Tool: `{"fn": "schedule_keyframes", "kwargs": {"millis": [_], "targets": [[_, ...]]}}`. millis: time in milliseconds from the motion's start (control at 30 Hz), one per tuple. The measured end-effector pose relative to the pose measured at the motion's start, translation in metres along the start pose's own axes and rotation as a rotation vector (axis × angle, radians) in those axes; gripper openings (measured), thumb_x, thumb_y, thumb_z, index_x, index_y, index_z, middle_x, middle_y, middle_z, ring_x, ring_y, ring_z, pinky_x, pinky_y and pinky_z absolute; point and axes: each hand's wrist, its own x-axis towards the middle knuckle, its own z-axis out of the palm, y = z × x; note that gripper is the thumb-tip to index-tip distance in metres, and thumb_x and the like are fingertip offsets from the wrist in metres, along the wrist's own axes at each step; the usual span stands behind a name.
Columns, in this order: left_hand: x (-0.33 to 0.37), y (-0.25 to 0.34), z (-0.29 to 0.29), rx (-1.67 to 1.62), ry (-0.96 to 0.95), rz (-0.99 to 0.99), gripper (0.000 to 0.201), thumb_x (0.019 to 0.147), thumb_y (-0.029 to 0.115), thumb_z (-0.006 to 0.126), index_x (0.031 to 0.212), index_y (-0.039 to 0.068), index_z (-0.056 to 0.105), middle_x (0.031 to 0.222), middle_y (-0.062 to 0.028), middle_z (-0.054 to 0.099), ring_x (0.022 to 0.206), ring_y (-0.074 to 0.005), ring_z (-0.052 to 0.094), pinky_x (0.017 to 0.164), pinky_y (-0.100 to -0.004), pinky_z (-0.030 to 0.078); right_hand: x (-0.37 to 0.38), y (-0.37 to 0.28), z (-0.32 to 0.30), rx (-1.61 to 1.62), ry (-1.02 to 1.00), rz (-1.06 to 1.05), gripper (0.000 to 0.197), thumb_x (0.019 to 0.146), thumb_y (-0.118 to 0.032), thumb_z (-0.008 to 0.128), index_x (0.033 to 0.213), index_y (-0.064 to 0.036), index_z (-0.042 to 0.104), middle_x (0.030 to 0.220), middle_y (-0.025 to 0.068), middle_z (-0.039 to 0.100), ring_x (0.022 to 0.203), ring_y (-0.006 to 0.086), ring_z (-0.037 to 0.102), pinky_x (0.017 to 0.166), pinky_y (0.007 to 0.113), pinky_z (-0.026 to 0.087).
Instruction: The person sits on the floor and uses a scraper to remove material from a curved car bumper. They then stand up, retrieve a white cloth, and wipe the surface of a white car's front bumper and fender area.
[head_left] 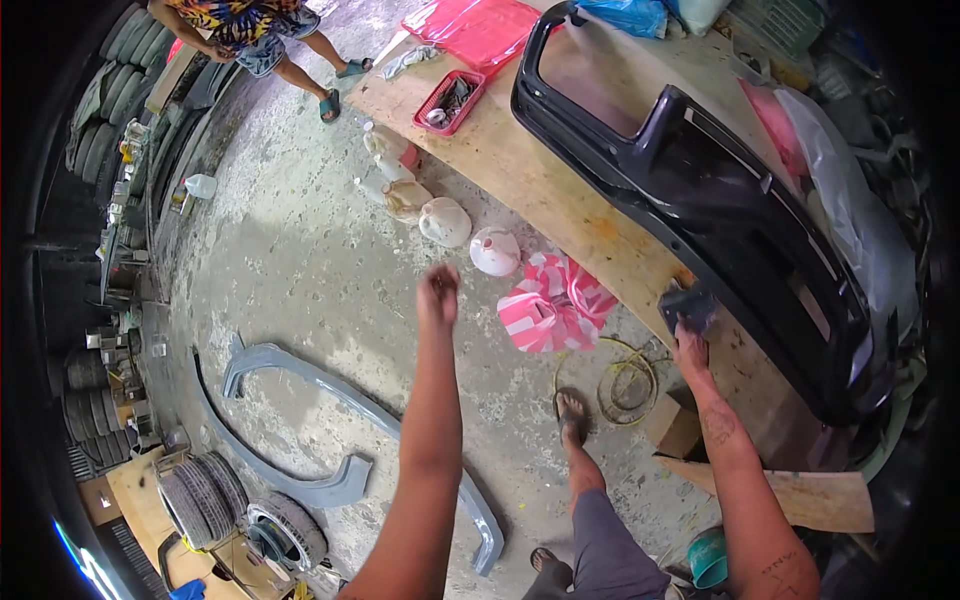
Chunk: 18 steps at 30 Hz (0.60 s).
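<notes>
A large glossy black vehicle bumper lies across a plywood-topped table on the right. At the near edge of that table, beside the bumper, my right hand grips a dark, flat-looking object; blur hides its exact kind. My left hand hovers over the floor, away from the table, its fingers curled in with nothing visible in them. Below it on the concrete lie a long grey curved trim piece and a second grey curved piece.
Several plastic jugs and a pink-and-white striped bag stand along the table. A yellow hose coil lies near my foot. A red basket holds small items. Tires are stacked at left; another person stands at the far left.
</notes>
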Motion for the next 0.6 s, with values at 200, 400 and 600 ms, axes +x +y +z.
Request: {"fn": "schedule_keyframes", "kwargs": {"millis": [200, 400, 600], "targets": [[0.131, -0.002, 0.108, -0.020, 0.328, 0.032, 0.077, 0.089, 0.045, 0.061, 0.145, 0.005, 0.026, 0.145, -0.0191, 0.035, 0.127, -0.0366, 0.043, 0.104, -0.0452, 0.041, -0.009, 0.020, -0.027, 0.031, -0.062, 0.006, 0.044, 0.072, -0.005, 0.074, 0.110, -0.0046, 0.051, 0.142, 0.0232, 0.039, 0.132, 0.0389, 0.038, 0.104, 0.044, 0.040], [-0.142, -0.086, -0.090, 0.188, 0.707, -0.145, 0.044, 0.095, 0.041, 0.055, 0.122, 0.008, 0.050, 0.096, -0.0073, 0.059, 0.085, -0.0199, 0.057, 0.075, -0.0380, 0.047, -0.082, -0.044, -0.039, 0.324, -0.154, -0.037, 0.045, 0.070, -0.008, 0.073, 0.109, -0.0033, 0.051, 0.121, 0.0228, 0.049, 0.114, 0.0398, 0.047, 0.095, 0.044, 0.041], [-0.627, -0.064, -0.057, 0.971, 0.945, -1.112, 0.037, 0.079, 0.033, 0.066, 0.091, -0.001, 0.070, 0.085, -0.0199, 0.068, 0.078, -0.0274, 0.067, 0.072, -0.0431, 0.055, -0.215, -0.078, -0.025, 0.399, -1.296, 0.088, 0.013, 0.079, -0.011, 0.068, 0.089, -0.0034, 0.070, 0.078, 0.0055, 0.068, 0.071, 0.0159, 0.063, 0.067, 0.031, 0.050]]}}
